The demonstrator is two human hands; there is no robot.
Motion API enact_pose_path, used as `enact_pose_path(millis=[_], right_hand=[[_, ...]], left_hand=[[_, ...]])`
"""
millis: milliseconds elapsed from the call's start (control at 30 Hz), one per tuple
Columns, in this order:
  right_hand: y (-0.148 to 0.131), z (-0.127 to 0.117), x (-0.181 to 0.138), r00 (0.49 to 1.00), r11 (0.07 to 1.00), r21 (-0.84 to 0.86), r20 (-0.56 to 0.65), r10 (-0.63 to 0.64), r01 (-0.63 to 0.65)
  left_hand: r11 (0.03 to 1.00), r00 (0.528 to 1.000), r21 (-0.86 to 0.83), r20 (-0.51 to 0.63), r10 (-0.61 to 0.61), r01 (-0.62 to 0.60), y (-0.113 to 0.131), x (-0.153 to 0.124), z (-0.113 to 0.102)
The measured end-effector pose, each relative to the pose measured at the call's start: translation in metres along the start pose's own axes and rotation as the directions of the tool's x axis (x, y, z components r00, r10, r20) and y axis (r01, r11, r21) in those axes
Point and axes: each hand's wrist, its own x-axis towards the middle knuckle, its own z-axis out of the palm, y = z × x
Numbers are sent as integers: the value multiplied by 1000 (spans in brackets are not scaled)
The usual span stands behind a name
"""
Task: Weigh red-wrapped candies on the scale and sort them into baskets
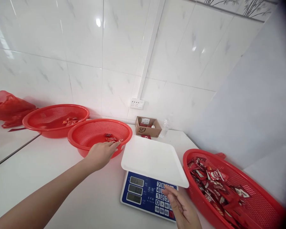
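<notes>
1. While the left hand (101, 156) reaches to the near rim of a round red plastic basket with perforated walls (92, 131), its fingers lie partly bent over that rim; whether they grip anything I cannot tell.
2. Inside this middle basket, a few small red-and-white wrapped packets (111, 139) sit just beyond the fingertips.
3. The right hand (184, 208) hangs half open, fingers loosely curved and nothing visible in its grasp, in front of the grey-and-white keypad (162, 197) of a blue-and-white electronic scale (146, 195); whether it touches the keys is unclear.
4. A flat white plate with rounded corners (154, 159) tops the scale, and 3 grey displays (134, 190) line the panel's left side.
5. Just right of the scale, a large red perforated plastic basket (255, 184) holds a heap of dark-red wrapped packets (214, 187).
6. At the left, another round red plastic basket (44, 119) holds several red packets (71, 121).
7. Behind the scale, an open brown cardboard box (145, 130) stands near the white tiled wall (85, 79).
</notes>
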Motion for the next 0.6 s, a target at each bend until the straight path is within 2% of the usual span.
enact_pose_path(millis=[200,367,500,600], right_hand=[[-2,-7,-4,1000,1000,-24,-4,-11,11],[-13,-25,-5,998,995,-80,-15,-65,64],[-23,-52,-6,991,964,-238,-28,-129,119],[-25,-78,0,991,911,-402,-55,-123,91]], left_hand=[[998,999,-54,-38,-35,33,-4,27,13],[995,995,-92,-89,-33,25,-16,50,34],[990,974,-140,-224,-37,6,-16,62,50],[971,926,-236,-360,-112,25,-6,59,62]])
